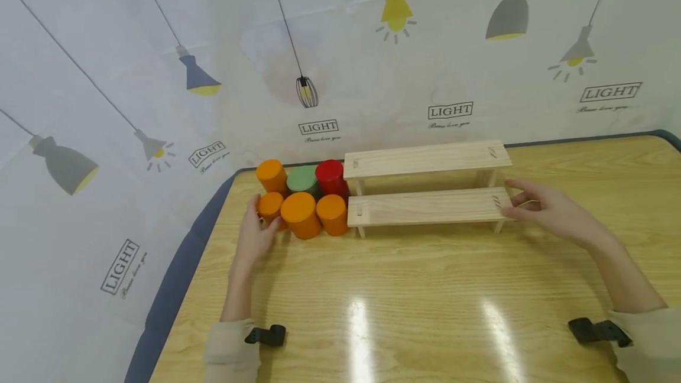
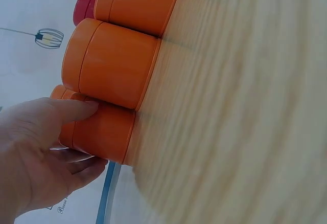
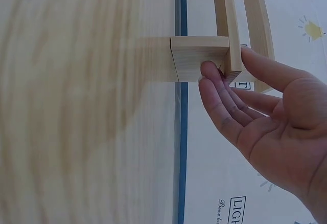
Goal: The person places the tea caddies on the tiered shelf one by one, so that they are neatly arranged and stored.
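At the left end of the group, my left hand [image 1: 252, 236] grips a small orange canister [image 1: 270, 203], thumb on its front and fingers round its outer side. A larger orange canister [image 1: 299, 211] stands beside it, followed by another orange canister [image 1: 332, 213]. Behind this row are an orange canister [image 1: 271, 176], a green canister [image 1: 303, 179] and a red canister [image 1: 331, 176]. My right hand [image 1: 553, 213] holds the right end of the low wooden shelf [image 1: 425, 207]. In the right wrist view, the thumb lies on the board's top edge and the fingertips [image 3: 208, 69] curl by its leg.
A taller wooden shelf [image 1: 425, 159] stands directly behind the low one, both right of the canisters. The wood-grain table [image 1: 415, 288] has a dark blue edge [image 1: 175, 276] along its left and back. A cloth printed with lamps [image 1: 372, 75] hangs behind.
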